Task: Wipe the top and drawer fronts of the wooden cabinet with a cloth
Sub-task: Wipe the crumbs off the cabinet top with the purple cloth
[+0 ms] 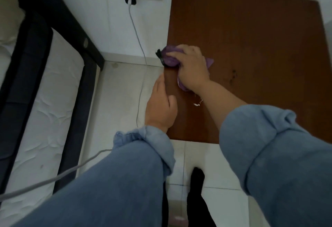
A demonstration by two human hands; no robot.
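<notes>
Cloth (169, 58) bunched under my gripping right hand (193, 68) wipes the cabinet (260, 56) top; left hand (160, 108) rests open at its edge. Next: white smear (197, 103), then drawer fronts.

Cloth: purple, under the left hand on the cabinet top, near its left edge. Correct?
Not quite. The head view shows the purple cloth under the right hand, not the left. The left hand rests at the left edge of the cabinet top, holding nothing.

A home bedroom: a mattress (41, 104) in a dark bed frame (79, 34) beside a wooden cabinet (251, 56).
</notes>
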